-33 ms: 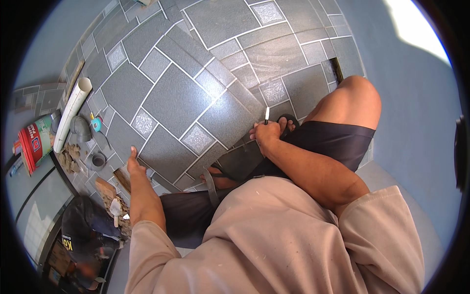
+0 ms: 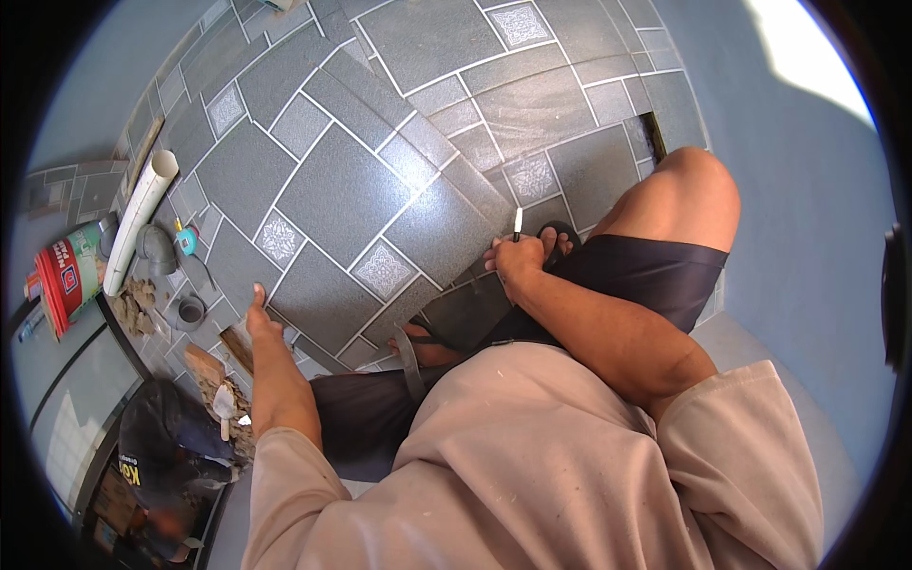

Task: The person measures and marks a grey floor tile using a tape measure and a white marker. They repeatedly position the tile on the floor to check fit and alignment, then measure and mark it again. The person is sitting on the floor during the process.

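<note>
A large grey patterned floor tile (image 2: pixel 337 190) with white joint lines lies in front of me over the tiled floor. My left hand (image 2: pixel 263 318) is at its near left edge, thumb on top and most fingers hidden, seemingly gripping that edge. Close to the tile's right corner, my right hand (image 2: pixel 518 261) holds a marker (image 2: pixel 518 226) with a white upper end and a black lower part, pointing away from me. That hand's fingers are curled, and some are tucked out of sight. My sandalled feet (image 2: pixel 427 350) are beside the near edge.
At left lie a white pipe (image 2: pixel 141 218), a grey pipe elbow (image 2: pixel 157 249), a teal tape measure (image 2: pixel 187 240), a grey ring fitting (image 2: pixel 191 309), rubble and a trowel (image 2: pixel 224 403). A red-and-green bucket (image 2: pixel 71 275) stands behind. Another person (image 2: pixel 166 446) is at lower left. A blue wall (image 2: pixel 779 218) bounds the right.
</note>
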`<action>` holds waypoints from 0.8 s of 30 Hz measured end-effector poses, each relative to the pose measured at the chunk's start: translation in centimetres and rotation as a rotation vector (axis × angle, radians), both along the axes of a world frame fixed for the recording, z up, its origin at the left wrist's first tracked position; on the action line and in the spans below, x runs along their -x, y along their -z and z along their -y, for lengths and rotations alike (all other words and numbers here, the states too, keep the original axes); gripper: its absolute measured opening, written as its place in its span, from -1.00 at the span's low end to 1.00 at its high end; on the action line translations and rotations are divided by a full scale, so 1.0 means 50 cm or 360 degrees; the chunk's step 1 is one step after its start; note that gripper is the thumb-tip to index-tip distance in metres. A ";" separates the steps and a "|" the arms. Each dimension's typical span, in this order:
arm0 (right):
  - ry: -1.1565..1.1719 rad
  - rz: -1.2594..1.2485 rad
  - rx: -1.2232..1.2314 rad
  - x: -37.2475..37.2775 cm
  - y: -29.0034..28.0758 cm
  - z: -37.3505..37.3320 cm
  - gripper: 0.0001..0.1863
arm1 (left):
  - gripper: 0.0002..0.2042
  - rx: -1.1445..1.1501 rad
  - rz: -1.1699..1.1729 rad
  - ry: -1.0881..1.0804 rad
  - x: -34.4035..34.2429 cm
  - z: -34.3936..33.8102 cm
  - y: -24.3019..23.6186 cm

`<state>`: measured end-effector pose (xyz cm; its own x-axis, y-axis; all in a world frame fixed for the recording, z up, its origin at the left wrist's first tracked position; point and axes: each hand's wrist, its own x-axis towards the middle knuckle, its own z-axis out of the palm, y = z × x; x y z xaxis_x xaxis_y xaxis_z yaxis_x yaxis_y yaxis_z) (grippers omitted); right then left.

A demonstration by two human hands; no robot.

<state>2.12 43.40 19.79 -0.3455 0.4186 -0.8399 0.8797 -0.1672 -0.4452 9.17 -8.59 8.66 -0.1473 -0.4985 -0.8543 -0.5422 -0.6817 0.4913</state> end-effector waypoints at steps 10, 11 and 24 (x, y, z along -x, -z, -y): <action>-0.0037 0.0013 -0.0011 0.005 -0.004 -0.001 -0.88 | -0.17 0.0063 0.0050 -0.0032 0.000 0.007 0.011; -0.0035 0.0010 -0.0005 0.002 -0.001 -0.001 -0.88 | -0.16 0.0076 0.0052 -0.0032 -0.001 0.007 0.011; -0.0166 0.0085 -0.0031 0.012 -0.020 -0.002 -0.91 | -0.21 0.0180 0.0179 -0.0103 0.011 -0.019 -0.023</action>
<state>1.54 43.52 20.81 -0.3431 0.3990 -0.8503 0.9144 -0.0651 -0.3995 8.60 -7.66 9.80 -0.0186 -0.5977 -0.8015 -0.5548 -0.6607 0.5056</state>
